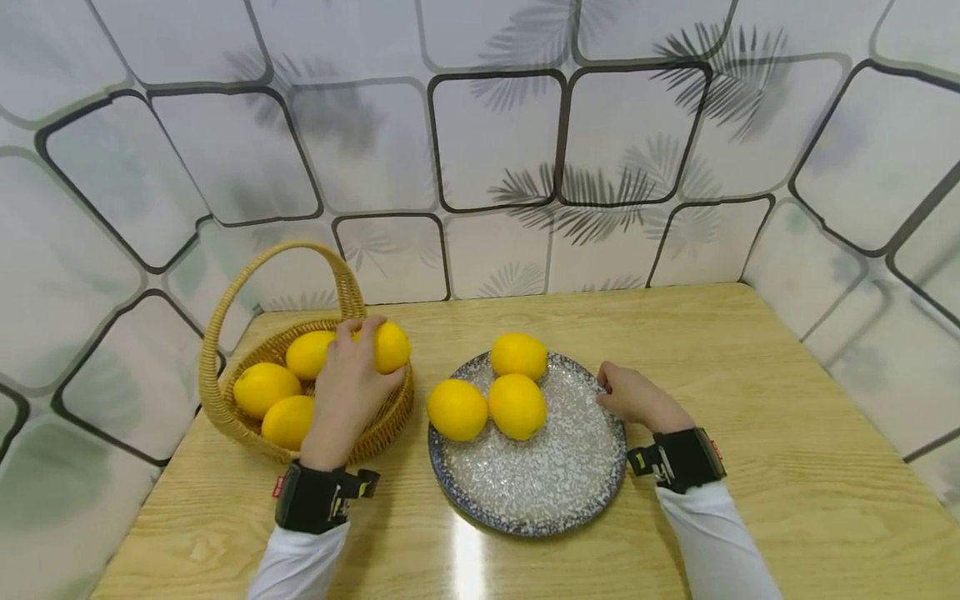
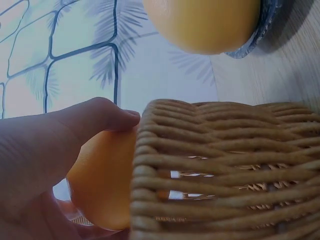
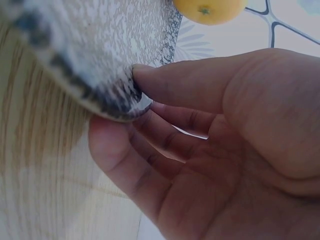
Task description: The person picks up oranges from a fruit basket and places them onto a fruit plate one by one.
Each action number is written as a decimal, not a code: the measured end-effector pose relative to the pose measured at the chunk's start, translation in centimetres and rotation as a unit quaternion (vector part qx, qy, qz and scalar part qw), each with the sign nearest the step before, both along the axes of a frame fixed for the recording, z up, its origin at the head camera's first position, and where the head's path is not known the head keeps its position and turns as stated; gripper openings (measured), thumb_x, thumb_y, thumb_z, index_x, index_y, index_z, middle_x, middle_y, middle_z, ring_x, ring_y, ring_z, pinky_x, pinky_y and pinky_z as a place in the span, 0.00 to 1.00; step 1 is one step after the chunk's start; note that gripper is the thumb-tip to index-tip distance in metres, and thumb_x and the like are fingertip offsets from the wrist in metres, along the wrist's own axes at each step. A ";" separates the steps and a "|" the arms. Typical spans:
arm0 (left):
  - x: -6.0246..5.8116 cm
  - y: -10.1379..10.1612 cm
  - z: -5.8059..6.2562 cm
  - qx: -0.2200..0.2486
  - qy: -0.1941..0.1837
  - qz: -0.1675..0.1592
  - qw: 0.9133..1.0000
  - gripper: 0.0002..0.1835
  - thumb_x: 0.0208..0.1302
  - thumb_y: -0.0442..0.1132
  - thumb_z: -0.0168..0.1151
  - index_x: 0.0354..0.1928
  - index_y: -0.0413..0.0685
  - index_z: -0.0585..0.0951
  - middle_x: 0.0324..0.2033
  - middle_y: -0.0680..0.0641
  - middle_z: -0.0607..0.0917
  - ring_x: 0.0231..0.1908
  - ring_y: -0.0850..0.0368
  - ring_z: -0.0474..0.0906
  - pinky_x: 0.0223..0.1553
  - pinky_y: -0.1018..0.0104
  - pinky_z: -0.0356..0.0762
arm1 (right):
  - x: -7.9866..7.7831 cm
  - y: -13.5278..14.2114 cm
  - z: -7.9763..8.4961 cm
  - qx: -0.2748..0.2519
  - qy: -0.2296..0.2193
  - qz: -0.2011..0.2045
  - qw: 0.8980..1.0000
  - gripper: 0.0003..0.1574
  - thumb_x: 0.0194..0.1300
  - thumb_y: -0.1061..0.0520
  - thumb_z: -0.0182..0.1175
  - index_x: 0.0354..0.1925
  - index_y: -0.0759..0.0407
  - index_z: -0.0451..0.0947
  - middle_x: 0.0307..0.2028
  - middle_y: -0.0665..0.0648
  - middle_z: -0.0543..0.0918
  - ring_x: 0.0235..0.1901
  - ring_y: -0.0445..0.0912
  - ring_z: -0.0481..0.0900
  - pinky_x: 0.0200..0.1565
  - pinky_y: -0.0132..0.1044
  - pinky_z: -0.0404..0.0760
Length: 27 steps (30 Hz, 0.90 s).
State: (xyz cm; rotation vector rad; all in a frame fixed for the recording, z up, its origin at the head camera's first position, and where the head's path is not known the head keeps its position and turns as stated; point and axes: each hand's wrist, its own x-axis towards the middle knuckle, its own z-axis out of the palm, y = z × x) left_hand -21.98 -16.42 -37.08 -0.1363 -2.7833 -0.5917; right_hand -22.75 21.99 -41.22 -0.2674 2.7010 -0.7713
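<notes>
My left hand (image 1: pixel 351 385) grips a yellow-orange orange (image 1: pixel 392 347) at the right rim of a wicker basket (image 1: pixel 390 425). In the left wrist view the thumb lies over that orange, partly hidden behind the basket's woven wall. Several more oranges (image 1: pixel 267 390) sit inside the basket. To its right, a round speckled grey plate (image 1: pixel 555 467) with a dark blue rim carries three oranges (image 1: pixel 517 407) grouped at its back left. My right hand (image 1: pixel 643 398) pinches the plate's right rim, thumb on top and fingers beneath, as the right wrist view (image 3: pixel 200 135) shows.
The basket's tall arched handle (image 1: pixel 258 265) rises over its left and back side. A patterned wall (image 1: pixel 498 142) borders the wooden table (image 1: pixel 787 467) at the back and both sides. The plate stands close to the basket.
</notes>
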 end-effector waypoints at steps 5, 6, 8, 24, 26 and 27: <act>0.2 0.3 0.2 -0.001 0.002 -0.006 1.000 0.37 0.61 0.45 0.71 0.70 0.51 0.68 0.67 0.30 0.67 0.58 0.28 0.74 0.42 0.39 0.83 | 0.0 0.0 0.0 0.004 0.001 0.000 1.000 0.10 0.73 0.63 0.55 0.47 0.69 0.68 0.34 0.61 0.74 0.32 0.50 0.70 0.34 0.39 0.70; 0.2 0.4 0.2 -0.001 0.002 -0.007 1.000 0.37 0.61 0.44 0.71 0.70 0.50 0.68 0.67 0.30 0.67 0.58 0.28 0.74 0.42 0.39 0.83 | 0.0 0.0 0.0 0.005 0.000 0.000 1.000 0.10 0.73 0.63 0.55 0.47 0.69 0.68 0.34 0.61 0.74 0.32 0.50 0.70 0.34 0.39 0.70; 0.3 0.5 0.3 -0.001 0.004 -0.009 1.000 0.37 0.61 0.44 0.71 0.70 0.50 0.68 0.66 0.29 0.67 0.58 0.28 0.74 0.42 0.38 0.83 | 0.0 0.0 0.0 0.006 -0.001 0.000 1.000 0.11 0.73 0.63 0.55 0.47 0.69 0.68 0.35 0.62 0.74 0.33 0.50 0.70 0.34 0.39 0.70; 0.7 1.1 0.9 -0.001 0.022 -0.019 1.000 0.39 0.59 0.45 0.74 0.71 0.51 0.68 0.67 0.30 0.67 0.58 0.30 0.74 0.42 0.39 0.84 | 0.0 0.1 0.1 0.008 0.006 0.005 1.000 0.10 0.73 0.62 0.56 0.47 0.69 0.69 0.34 0.62 0.75 0.32 0.50 0.71 0.34 0.39 0.70; 0.8 1.1 1.0 -0.001 0.023 -0.020 1.000 0.39 0.59 0.45 0.75 0.71 0.51 0.68 0.67 0.30 0.67 0.58 0.31 0.74 0.42 0.39 0.84 | 0.0 0.1 0.0 0.008 0.007 0.005 1.000 0.10 0.73 0.62 0.56 0.47 0.69 0.69 0.34 0.61 0.75 0.32 0.50 0.71 0.34 0.39 0.70; 0.8 1.2 1.1 0.000 0.023 -0.021 1.000 0.39 0.59 0.45 0.75 0.70 0.51 0.68 0.67 0.30 0.67 0.58 0.31 0.74 0.41 0.40 0.84 | 0.0 0.1 0.0 0.008 0.007 0.005 1.000 0.10 0.73 0.62 0.56 0.47 0.69 0.69 0.34 0.61 0.75 0.32 0.50 0.71 0.34 0.39 0.70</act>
